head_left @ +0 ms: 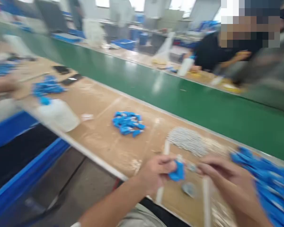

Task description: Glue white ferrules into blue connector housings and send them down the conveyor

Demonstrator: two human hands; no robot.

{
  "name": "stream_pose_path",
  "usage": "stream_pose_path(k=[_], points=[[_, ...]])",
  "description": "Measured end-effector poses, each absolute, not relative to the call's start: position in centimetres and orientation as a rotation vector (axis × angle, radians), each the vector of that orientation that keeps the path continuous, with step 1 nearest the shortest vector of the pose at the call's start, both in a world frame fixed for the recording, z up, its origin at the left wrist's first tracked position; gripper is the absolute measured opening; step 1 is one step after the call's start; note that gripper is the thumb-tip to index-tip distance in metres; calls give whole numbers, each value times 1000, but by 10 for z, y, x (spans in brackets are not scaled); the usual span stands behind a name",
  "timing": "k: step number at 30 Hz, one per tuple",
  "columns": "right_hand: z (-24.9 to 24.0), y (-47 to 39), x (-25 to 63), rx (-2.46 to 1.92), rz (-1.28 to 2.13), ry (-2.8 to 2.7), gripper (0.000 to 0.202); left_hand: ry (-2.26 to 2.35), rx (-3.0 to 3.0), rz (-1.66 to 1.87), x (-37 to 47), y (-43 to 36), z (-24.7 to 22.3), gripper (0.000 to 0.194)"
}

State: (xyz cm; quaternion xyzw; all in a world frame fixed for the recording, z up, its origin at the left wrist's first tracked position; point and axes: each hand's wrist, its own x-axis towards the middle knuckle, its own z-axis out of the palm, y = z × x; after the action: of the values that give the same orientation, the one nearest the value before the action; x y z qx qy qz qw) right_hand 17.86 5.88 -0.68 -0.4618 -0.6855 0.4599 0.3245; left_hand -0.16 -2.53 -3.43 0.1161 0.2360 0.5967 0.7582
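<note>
- Left hand: thumb and fingers pinching a blue piece, the clock's centre.
- Greyish roundish thing: 5 o'clock, blurred.
- Right hand: 3 o'clock, thumb and forefinger drawn together; cannot tell whether they pinch anything.
- Blue heap: 3 o'clock, past that hand.
- Grey pile: near 12 o'clock, on the tabletop.
- Blue cluster: 10 o'clock.
- Green strip: 11 o'clock.
- Co-worker's hand: 1 o'clock, beyond the strip.

Held blue piece, blurry in detail
</note>
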Motion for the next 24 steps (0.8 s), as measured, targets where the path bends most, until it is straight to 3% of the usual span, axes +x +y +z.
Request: stream_pose_path(k=[3,11,24], points=[[6,45,185,-997,1466,-1563,19,573,335,1288,-16,-18,-21,31],[4,28,178,-868,1647,-1317,14,557,532,1258,4,-14,-14,28],[5,18,174,-891,1532,-1383,9,631,550,1255,9,-16,-13,32]])
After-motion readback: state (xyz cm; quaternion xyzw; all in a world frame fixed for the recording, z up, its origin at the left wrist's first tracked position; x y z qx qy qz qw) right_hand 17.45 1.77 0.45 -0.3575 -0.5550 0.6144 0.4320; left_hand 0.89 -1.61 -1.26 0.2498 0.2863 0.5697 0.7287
